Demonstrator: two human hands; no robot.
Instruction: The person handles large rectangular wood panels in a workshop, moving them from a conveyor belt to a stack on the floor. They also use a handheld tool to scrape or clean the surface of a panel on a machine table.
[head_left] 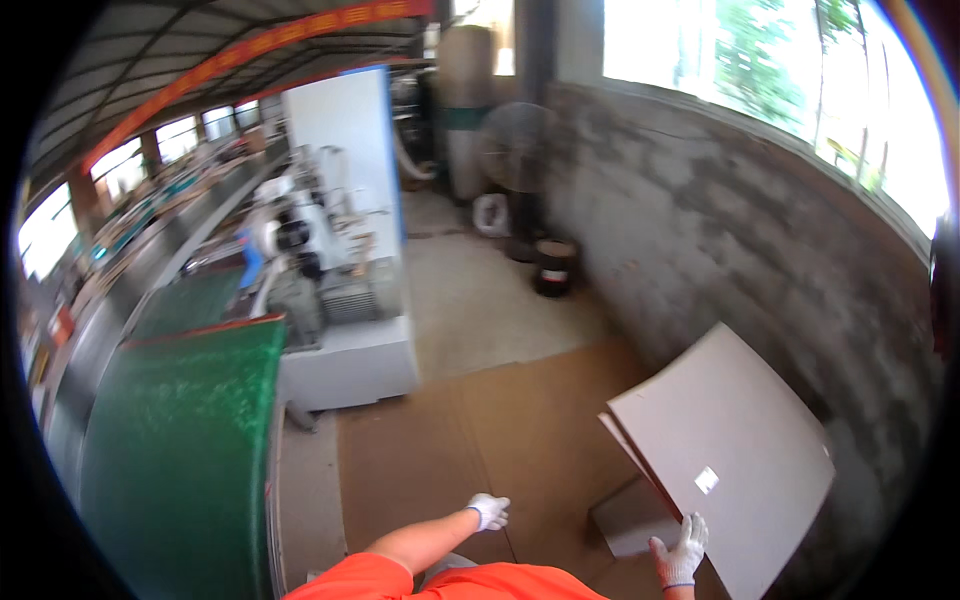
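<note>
My right hand (pixel 680 550), in a white glove, touches the lower edge of a stack of large grey boards (pixel 730 450) that leans tilted against the concrete wall at the right. Its fingers look spread against the board edge. My left hand (pixel 490 511), also gloved, hangs free over the brown cardboard sheets (pixel 470 430) on the floor, holding nothing, with its fingers loosely curled. My orange sleeve shows at the bottom edge.
A green-topped conveyor table (pixel 180 440) runs along the left. Behind it stands a white machine (pixel 340 300). A standing fan (pixel 515 150) and a dark bucket (pixel 553 267) sit by the grey wall (pixel 720 230) farther back. A smaller grey board (pixel 630 515) lies on the floor.
</note>
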